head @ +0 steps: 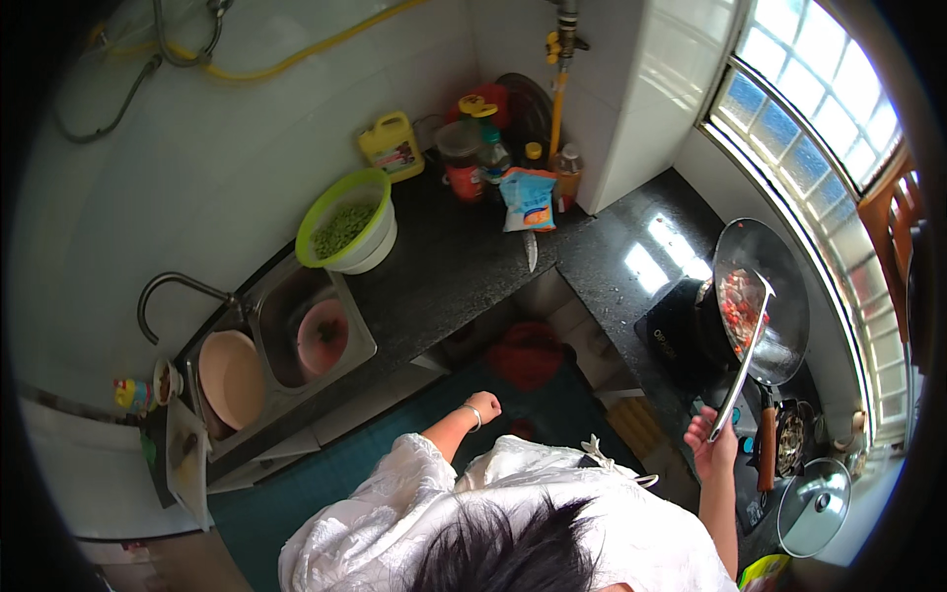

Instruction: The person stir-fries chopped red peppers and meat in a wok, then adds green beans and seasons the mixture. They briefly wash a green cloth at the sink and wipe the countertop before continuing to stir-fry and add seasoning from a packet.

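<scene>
My right hand [712, 442] holds the handle of a long metal spatula [747, 362]. The spatula's head lies in a dark wok [788, 311], over chopped red pieces and pale pieces of food [740, 303]. Faint steam shows above the wok, which sits on a black cooker [677, 325] and has a wooden handle [767, 444] pointing towards me. My left hand [484, 408], with a bracelet at the wrist, hangs in front of my body, away from the counter; its fingers are curled and nothing shows in them.
A glass lid [814, 507] lies right of a gas burner [792, 436]. On the dark counter [444, 274] are a knife [531, 251], a blue packet [528, 200], bottles and a green-rimmed colander [381, 207] of green vegetables. A double sink [366, 337] holds pink basins. A window is at right.
</scene>
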Available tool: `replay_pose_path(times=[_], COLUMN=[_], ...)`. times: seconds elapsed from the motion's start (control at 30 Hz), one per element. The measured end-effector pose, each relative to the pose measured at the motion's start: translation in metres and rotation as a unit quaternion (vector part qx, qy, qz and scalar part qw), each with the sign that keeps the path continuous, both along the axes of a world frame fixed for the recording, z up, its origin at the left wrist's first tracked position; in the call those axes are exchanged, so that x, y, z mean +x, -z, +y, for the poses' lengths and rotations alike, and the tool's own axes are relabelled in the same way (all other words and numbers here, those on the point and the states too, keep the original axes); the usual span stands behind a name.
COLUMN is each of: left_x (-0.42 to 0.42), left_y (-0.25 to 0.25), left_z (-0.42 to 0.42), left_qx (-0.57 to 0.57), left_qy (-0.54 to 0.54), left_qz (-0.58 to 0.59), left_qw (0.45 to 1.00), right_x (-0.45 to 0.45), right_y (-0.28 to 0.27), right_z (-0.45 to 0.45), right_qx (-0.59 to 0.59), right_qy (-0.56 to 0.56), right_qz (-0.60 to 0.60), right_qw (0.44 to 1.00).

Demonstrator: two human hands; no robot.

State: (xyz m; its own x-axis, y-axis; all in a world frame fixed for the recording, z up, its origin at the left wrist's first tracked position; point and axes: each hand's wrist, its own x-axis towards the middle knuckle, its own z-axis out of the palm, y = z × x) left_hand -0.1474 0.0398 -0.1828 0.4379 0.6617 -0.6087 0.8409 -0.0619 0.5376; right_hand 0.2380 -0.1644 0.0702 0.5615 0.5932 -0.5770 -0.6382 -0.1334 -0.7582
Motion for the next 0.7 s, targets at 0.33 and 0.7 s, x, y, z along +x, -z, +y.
replay_pose_path(times=[0.33,0.7], left_x=[-0.082,-0.254], left_y=[0.006,-0.018], left_z=[-0.050,-0.250], left_qx=[-0.016,-0.046], left_qy=[-0.112,-0.235], left_qz=[-0.008,0.092], left_qw=[0.994,0.967], right_x=[-0.072,-0.142], right_y=[0.038,0.076], right_z=[-0.020,-0.018], right_qx=[-0.055,-0.082], right_qy=[-0.141,-0.385], right_qz=[-0.029,-0.216], right_qw=[0.988,0.894])
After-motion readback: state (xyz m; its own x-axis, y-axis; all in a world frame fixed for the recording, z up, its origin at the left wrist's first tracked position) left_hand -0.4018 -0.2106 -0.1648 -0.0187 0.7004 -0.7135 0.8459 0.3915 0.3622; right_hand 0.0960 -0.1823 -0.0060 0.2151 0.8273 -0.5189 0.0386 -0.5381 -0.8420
